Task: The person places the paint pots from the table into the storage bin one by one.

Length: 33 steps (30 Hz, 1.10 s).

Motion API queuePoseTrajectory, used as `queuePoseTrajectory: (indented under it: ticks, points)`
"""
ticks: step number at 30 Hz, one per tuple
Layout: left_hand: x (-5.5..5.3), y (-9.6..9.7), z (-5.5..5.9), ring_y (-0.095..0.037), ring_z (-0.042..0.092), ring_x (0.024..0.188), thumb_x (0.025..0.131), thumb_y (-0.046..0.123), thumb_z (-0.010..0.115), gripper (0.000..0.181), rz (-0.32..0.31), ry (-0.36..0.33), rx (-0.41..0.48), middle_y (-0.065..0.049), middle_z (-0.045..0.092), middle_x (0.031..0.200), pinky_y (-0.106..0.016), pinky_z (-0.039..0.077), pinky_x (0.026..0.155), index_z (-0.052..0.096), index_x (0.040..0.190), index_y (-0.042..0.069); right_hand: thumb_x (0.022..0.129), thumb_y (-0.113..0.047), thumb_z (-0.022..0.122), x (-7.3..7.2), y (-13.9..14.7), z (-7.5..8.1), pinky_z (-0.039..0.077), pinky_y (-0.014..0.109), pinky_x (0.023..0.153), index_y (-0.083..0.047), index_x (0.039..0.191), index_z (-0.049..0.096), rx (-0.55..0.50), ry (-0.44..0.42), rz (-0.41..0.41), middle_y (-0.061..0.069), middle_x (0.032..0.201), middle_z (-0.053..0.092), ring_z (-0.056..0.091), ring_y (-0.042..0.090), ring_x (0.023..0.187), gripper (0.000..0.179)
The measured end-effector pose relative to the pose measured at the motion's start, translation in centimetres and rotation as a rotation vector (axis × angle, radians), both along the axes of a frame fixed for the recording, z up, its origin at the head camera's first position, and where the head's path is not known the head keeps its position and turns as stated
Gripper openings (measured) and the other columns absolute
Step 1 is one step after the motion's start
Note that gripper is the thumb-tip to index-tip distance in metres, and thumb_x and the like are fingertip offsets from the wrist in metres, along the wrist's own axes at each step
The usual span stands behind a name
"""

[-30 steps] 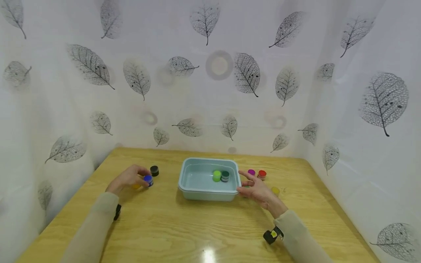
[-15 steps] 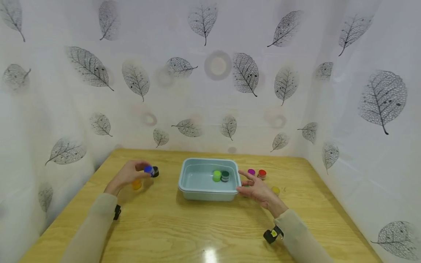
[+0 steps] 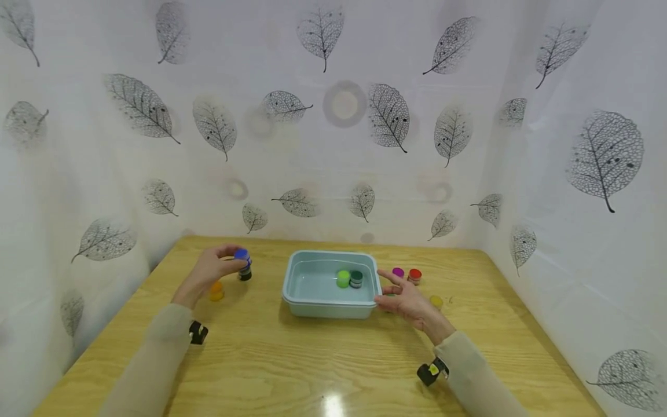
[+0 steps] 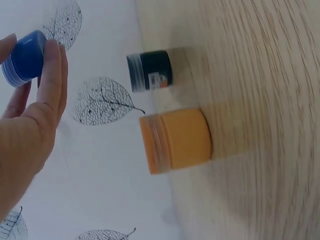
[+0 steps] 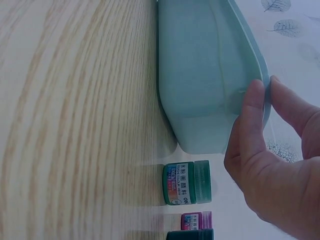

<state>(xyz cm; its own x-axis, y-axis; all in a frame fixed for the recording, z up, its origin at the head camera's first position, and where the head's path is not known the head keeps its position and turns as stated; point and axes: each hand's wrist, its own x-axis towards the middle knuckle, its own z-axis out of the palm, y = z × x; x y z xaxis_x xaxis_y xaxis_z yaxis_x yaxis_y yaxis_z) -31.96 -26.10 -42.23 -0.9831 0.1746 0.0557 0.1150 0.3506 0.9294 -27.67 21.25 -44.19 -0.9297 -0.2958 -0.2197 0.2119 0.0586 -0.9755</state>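
Note:
Raised above the left side of the table, a small blue paint jar [image 3: 242,255] is held between the thumb and fingers of my left hand [image 3: 209,271]. In the head view it overlaps a black paint jar [image 3: 245,275] standing behind. An orange paint jar [image 4: 182,140] stands close by in the left wrist view. My right hand [image 3: 411,305] pinches the right-end rim of a pale blue plastic basin [image 3: 328,303], thumb and fingers on either side of it. Inside the basin sit a light green jar [image 3: 343,279] and a dark green jar [image 3: 356,279].
Right of the basin stand a purple jar [image 3: 398,272], a red jar [image 3: 414,276] and a yellow jar [image 3: 436,302]. A green jar [image 5: 181,183] stands just beside the basin's end, mostly hidden by my hand in the head view. A leaf-print curtain [image 3: 323,139] surrounds the table.
My left hand has lifted the blue jar off the table and moved it away from me, past the black jar, uncovering the orange jar. My right hand stays at the basin rim.

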Motion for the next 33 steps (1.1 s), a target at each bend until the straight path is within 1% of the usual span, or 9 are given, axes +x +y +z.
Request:
queuePoseTrajectory:
  ticks: [5,9,12,15,20,23,26,30,33]
  points:
    - [-0.4,1.5,0.2,-0.014,0.065,0.103,0.09,0.023,0.072,0.062,0.004,-0.07,0.098,-0.025,0.05,0.137,-0.04,0.051,0.102,0.045,0.14,-0.002,0.088,-0.002,0.071,0.0,0.1,0.0,0.054,0.042,0.096,-0.014,0.154,0.031,-0.004,0.004,-0.009,0.013,0.11,0.055,0.064,0.017,0.09,0.078]
    - [-0.5,2.6,0.1,-0.012,0.068,0.097,0.089,0.025,0.074,0.065,0.018,-0.097,0.116,-0.026,0.052,0.134,-0.04,0.052,0.1,0.045,0.14,-0.003,0.089,-0.003,0.07,0.0,0.0,0.0,0.053,0.043,0.098,-0.013,0.155,0.029,0.0,0.003,0.002,0.015,0.113,0.054,0.064,0.016,0.092,0.078]
    - [-0.5,3.4,-0.1,-0.013,0.068,0.097,0.087,0.027,0.076,0.065,0.034,-0.092,0.105,-0.023,0.055,0.13,-0.039,0.053,0.099,0.048,0.139,-0.001,0.089,-0.002,0.07,0.1,-0.2,0.0,0.052,0.043,0.099,-0.013,0.155,0.029,-0.005,-0.002,0.009,0.018,0.116,0.053,0.064,0.016,0.092,0.078]
    - [-0.5,4.2,-0.2,-0.011,0.066,0.096,0.085,0.025,0.078,0.064,0.038,-0.06,0.116,-0.019,0.058,0.126,-0.034,0.055,0.094,0.05,0.137,-0.001,0.089,-0.002,0.07,0.0,-0.2,0.0,0.053,0.042,0.098,-0.014,0.155,0.029,-0.009,-0.004,0.006,0.019,0.117,0.053,0.064,0.016,0.092,0.078]
    - [-0.5,5.9,0.0,-0.009,0.066,0.093,0.083,0.013,0.079,0.059,0.019,-0.003,0.215,-0.013,0.063,0.116,-0.028,0.059,0.084,0.051,0.131,-0.007,0.089,-0.002,0.07,0.0,-0.2,0.1,0.054,0.041,0.096,-0.014,0.154,0.03,-0.005,-0.006,-0.003,0.018,0.116,0.053,0.064,0.016,0.09,0.078]
    - [-0.4,6.8,0.0,-0.011,0.068,0.09,0.083,0.008,0.078,0.055,0.019,-0.01,0.266,-0.012,0.063,0.113,-0.03,0.06,0.084,0.052,0.129,-0.008,0.089,-0.002,0.069,0.0,-0.1,0.2,0.054,0.042,0.097,-0.013,0.155,0.028,-0.007,0.007,0.011,0.021,0.119,0.051,0.064,0.016,0.091,0.079]
    - [-0.3,7.6,-0.1,-0.012,0.068,0.09,0.084,0.008,0.077,0.053,0.026,-0.018,0.25,-0.016,0.064,0.115,-0.033,0.059,0.086,0.052,0.128,-0.008,0.089,-0.002,0.069,0.0,-0.1,0.2,0.053,0.044,0.098,-0.012,0.156,0.026,-0.013,0.021,0.028,0.023,0.122,0.05,0.065,0.017,0.093,0.08]
    - [0.0,8.8,-0.1,-0.016,0.068,0.093,0.084,0.012,0.078,0.05,0.071,-0.054,0.203,-0.02,0.064,0.119,-0.039,0.056,0.093,0.056,0.126,-0.003,0.089,-0.001,0.069,0.1,-0.1,0.2,0.052,0.046,0.099,-0.012,0.156,0.025,-0.02,0.027,0.033,0.024,0.122,0.05,0.065,0.017,0.093,0.081]
    - [0.1,9.8,-0.2,-0.02,0.067,0.1,0.084,0.017,0.078,0.048,0.112,-0.07,0.161,-0.019,0.065,0.121,-0.043,0.052,0.1,0.059,0.125,0.001,0.089,0.0,0.068,0.1,-0.1,0.2,0.052,0.047,0.099,-0.012,0.156,0.025,-0.02,0.025,0.028,0.022,0.119,0.052,0.065,0.017,0.093,0.08]
